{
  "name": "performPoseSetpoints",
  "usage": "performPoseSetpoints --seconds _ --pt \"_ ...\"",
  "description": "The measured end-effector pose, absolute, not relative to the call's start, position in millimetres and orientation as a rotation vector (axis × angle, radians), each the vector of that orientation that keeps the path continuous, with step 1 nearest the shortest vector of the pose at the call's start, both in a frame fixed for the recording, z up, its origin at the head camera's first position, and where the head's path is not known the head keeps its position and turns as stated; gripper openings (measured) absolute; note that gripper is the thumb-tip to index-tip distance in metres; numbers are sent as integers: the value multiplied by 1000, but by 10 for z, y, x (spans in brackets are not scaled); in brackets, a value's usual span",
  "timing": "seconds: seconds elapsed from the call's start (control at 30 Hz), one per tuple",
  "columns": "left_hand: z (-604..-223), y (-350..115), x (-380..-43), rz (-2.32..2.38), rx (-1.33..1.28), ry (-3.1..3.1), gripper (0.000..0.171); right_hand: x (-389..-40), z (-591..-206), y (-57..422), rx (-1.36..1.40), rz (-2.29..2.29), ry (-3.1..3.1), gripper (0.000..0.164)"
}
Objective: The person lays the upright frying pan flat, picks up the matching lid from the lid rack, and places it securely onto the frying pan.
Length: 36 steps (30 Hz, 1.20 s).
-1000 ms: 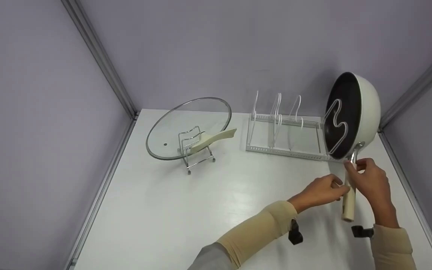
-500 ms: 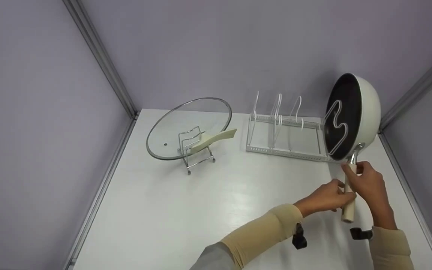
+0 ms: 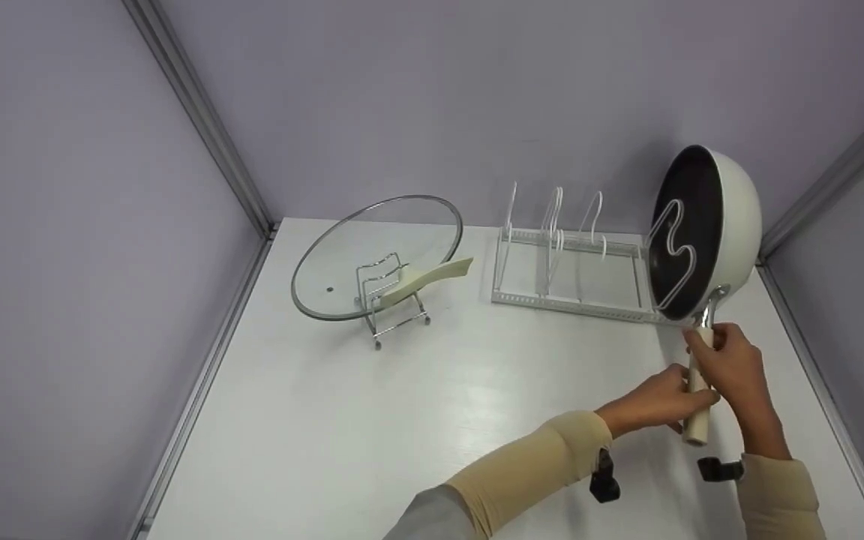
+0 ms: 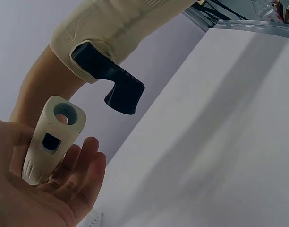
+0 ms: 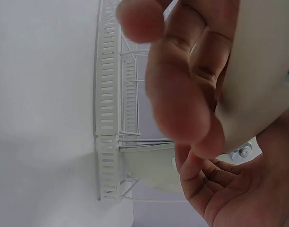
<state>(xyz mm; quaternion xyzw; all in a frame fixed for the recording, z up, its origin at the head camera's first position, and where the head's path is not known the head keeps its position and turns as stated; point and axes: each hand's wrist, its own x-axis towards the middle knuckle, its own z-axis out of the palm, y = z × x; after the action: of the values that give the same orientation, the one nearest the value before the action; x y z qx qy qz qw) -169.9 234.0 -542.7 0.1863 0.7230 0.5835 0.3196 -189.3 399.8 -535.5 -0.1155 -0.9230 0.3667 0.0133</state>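
Observation:
A deep frying pan (image 3: 741, 217), white outside and dark inside, stands on its side at the right end of a white wire rack (image 3: 574, 306). Its cream handle (image 3: 696, 429) points toward me. Close to the metal neck, my right hand (image 3: 736, 367) grips the handle between thumb and fingers. Lower down, my left hand (image 3: 657, 400) lays its thumb across the handle with the fingers curving behind. The left wrist view shows the handle's holed end (image 4: 49, 146) rising out of the left palm (image 4: 31, 203). Left fingertips (image 5: 177, 104) fill the right wrist view's foreground.
A glass lid (image 3: 409, 236) with a cream grip (image 3: 432, 277) leans in a small chrome stand (image 3: 400, 324) on the left of the white table (image 3: 372, 420). Several wire dividers (image 3: 554, 206) stand up from the rack. Grey walls enclose the back and sides.
My left hand has moved right and slightly down, bringing its thumb over the handle. The right hand has shifted a little left and down. The pan stays nearly still.

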Motion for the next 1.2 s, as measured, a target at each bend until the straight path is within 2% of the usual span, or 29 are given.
performPoseSetpoints --seconds 0.33,0.63,1.0,1.2 --pt "-5443 2382 -1703 1691 405 1739 10 -1922 -5378 4014 -371 1358 -2851 82" --pt "-5437 2417 -1673 1795 298 1511 25 -1934 -5371 4007 -383 1707 -2733 82" --pt "-5444 2489 -1614 1803 206 1540 10 -1961 -5317 3967 -405 1757 -2812 79" --pt "-5468 2540 -1586 1821 241 1525 24 -1950 -5250 3959 -413 1829 -2807 71"
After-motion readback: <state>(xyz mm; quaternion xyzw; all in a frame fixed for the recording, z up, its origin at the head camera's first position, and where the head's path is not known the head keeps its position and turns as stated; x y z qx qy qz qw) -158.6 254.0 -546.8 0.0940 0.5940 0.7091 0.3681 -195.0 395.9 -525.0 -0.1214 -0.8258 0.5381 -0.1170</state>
